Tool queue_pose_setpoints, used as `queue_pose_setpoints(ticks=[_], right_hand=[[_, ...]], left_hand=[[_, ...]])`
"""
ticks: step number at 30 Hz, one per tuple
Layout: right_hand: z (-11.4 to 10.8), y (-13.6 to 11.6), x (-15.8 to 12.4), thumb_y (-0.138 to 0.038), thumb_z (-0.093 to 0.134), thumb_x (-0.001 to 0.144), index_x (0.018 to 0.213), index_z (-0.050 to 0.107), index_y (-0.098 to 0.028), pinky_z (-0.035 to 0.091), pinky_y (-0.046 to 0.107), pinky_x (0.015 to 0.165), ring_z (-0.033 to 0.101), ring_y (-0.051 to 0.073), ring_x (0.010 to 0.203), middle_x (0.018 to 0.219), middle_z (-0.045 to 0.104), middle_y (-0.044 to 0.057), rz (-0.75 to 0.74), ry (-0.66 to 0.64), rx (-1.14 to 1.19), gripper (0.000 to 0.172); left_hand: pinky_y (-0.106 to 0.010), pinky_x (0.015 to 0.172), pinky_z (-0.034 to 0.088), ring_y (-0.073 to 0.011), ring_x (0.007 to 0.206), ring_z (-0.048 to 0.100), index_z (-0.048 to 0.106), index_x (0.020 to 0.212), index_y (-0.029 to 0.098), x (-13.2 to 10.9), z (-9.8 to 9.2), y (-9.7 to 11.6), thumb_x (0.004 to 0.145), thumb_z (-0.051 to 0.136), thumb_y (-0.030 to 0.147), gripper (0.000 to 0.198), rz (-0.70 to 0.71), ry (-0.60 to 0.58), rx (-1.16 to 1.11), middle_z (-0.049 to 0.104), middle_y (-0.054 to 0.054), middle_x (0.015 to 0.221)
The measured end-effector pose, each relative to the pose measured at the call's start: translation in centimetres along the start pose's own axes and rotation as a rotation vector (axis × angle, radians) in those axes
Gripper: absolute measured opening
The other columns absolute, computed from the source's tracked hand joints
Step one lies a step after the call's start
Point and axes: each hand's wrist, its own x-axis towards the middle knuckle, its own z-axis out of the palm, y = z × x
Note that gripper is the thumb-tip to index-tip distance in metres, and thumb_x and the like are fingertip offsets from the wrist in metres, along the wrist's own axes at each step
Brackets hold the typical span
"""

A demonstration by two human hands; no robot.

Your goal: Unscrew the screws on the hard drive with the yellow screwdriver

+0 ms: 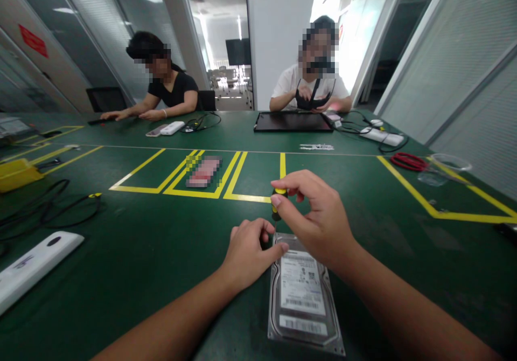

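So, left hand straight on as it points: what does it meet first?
Probably the screwdriver in the right hand: its shaft is just ahead of the left hand, at the far end of the hard drive. Depth unclear; they may touch.

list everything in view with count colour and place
hard drive: 1, silver with white labels, near centre
screwdriver: 1, black and yellow, at hard drive's far end
table: 1, green, across the view
tape outlines: several, yellow, on table
pixelated item: 1, pinkish, inside one outline
flat panel: 1, black, far side
oblong devices: 3, white, near left, far left, far right
cables: several, black, left and far side
looped item: 1, red, right
clear plastic: count unclear, colourless, right
bin: 1, yellow, left edge
co-workers: 2, black top and white top, across table
display: 1, black, room behind
left hand: 1, bare, at hard drive's far end
right hand: 1, bare, gripping screwdriver
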Motion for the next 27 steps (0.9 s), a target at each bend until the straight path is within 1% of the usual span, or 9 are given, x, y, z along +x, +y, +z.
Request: queue_pose_setpoints(ticks=[5,9,14,19,24,27], right_hand=[[-0.08,-0.04,-0.06,-0.013,0.056,0.088,0.103,0.070,-0.019,0.049,0.033,0.078,0.062,0.016,0.088,0.100,0.070,0.002,0.011,-0.030,-0.002,0.021],[-0.02,0.03,-0.18,-0.014,0.058,0.088,0.104,0.070,-0.018,0.048,0.033,0.080,0.061,0.016,0.088,0.100,0.070,0.003,0.011,-0.026,0.005,0.020],[0.22,0.26,-0.13,-0.022,0.070,0.084,0.100,0.070,-0.021,0.049,0.032,0.075,0.059,0.017,0.088,0.097,0.065,0.004,0.017,-0.010,0.005,0.016],[0.22,0.22,0.02,-0.019,0.066,0.086,0.099,0.070,-0.021,0.048,0.032,0.074,0.059,0.016,0.084,0.092,0.065,0.003,0.007,0.000,-0.029,0.014],[0.05,0.15,-0.05,-0.014,0.059,0.088,0.103,0.070,-0.019,0.048,0.034,0.079,0.060,0.017,0.088,0.095,0.067,0.004,-0.020,-0.026,-0.044,0.020],[0.04,0.22,-0.21,-0.014,0.057,0.088,0.110,0.068,-0.019,0.049,0.033,0.079,0.060,0.016,0.088,0.099,0.068,0.003,-0.015,-0.022,-0.063,0.026]], left_hand=[[-0.030,0.069,0.028,-0.0183,0.075,0.052,0.058,0.083,0.021,-0.04,0.05,-0.12,0.076,0.072,0.042,0.026,0.002,0.003,0.001,0.059,0.003,0.075],[-0.030,0.068,0.028,-0.0185,0.075,0.052,0.058,0.083,0.021,-0.02,0.08,-0.11,0.077,0.071,0.044,0.027,0.001,-0.001,0.002,0.060,0.002,0.075],[-0.029,0.067,0.028,-0.0188,0.074,0.052,0.057,0.081,0.021,0.00,0.09,-0.07,0.076,0.071,0.046,0.029,-0.003,0.010,0.001,0.059,0.002,0.074],[-0.030,0.068,0.028,-0.0192,0.075,0.052,0.056,0.082,0.021,0.03,0.01,-0.02,0.075,0.072,0.044,0.029,-0.008,-0.004,0.005,0.059,0.002,0.074],[-0.030,0.069,0.028,-0.0184,0.075,0.052,0.057,0.082,0.021,-0.05,0.10,-0.08,0.077,0.071,0.044,0.027,0.000,0.007,-0.001,0.059,0.003,0.075],[-0.030,0.069,0.028,-0.0187,0.075,0.052,0.057,0.082,0.021,-0.08,0.10,-0.07,0.076,0.072,0.045,0.028,-0.008,0.003,0.001,0.060,0.003,0.075]])
